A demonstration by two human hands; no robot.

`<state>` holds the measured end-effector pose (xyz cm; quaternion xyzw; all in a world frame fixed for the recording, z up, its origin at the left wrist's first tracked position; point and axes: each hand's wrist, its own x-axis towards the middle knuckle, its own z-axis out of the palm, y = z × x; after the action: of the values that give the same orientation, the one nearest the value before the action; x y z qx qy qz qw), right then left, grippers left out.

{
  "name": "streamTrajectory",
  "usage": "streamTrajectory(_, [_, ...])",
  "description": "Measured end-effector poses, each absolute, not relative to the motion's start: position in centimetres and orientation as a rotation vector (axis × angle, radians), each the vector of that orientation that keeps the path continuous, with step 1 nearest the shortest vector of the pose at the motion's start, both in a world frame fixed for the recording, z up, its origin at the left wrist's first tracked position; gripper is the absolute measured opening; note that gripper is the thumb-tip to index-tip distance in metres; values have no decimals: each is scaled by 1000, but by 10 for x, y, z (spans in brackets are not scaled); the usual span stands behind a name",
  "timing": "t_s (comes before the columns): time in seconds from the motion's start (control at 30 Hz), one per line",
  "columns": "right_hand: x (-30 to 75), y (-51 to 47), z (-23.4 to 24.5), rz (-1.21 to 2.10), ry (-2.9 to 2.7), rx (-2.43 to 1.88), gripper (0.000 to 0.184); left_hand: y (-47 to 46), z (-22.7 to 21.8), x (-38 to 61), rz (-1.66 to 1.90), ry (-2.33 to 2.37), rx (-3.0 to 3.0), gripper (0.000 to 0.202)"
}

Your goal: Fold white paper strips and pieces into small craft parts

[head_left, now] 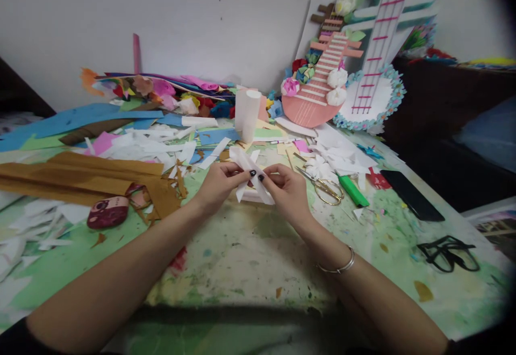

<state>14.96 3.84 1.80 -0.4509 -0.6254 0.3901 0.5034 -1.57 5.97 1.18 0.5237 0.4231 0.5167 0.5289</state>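
Crossed white paper strips [246, 161] are pinched between my two hands over the middle of the table. My left hand [221, 184] grips them from the left with thumb and forefinger. From the right, my right hand [288, 187] holds the same strips, its thumb tip almost meeting the left one. The strips cross in an X shape, and the fingers hide part of the crossing. Below them lies a flat white paper piece [253, 197]. Gold-handled scissors [328, 189] rest just right of my right hand, beside a green roll [353, 191].
A white paper roll [247, 113] stands behind my hands. Paper instrument models [318, 86] lean on the wall. Brown paper [80, 175] and a maroon case [108, 212] lie left; a black phone [411, 194] and glasses [448, 253] lie right. White scraps [149, 143] cover much of the table.
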Motion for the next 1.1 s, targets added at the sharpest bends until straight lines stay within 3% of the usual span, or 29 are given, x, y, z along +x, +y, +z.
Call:
streamTrajectory(0.2, [149, 38, 16, 833, -1524, -1076, 13, 59, 19, -14, 1216, 935, 1062, 34])
streamTrajectory(0.47, [151, 35, 12, 441, -1723, -1083, 27, 56, 21, -12, 1118, 971, 946, 45])
streamTrajectory(0.87, [151, 36, 4, 24, -1913, -1136, 35, 57, 16, -14, 1112, 1035, 1010, 37])
streamTrajectory(1.1, [148, 31, 11, 134, -1942, -1065, 32, 59, 15, -13, 1198, 1023, 993, 34])
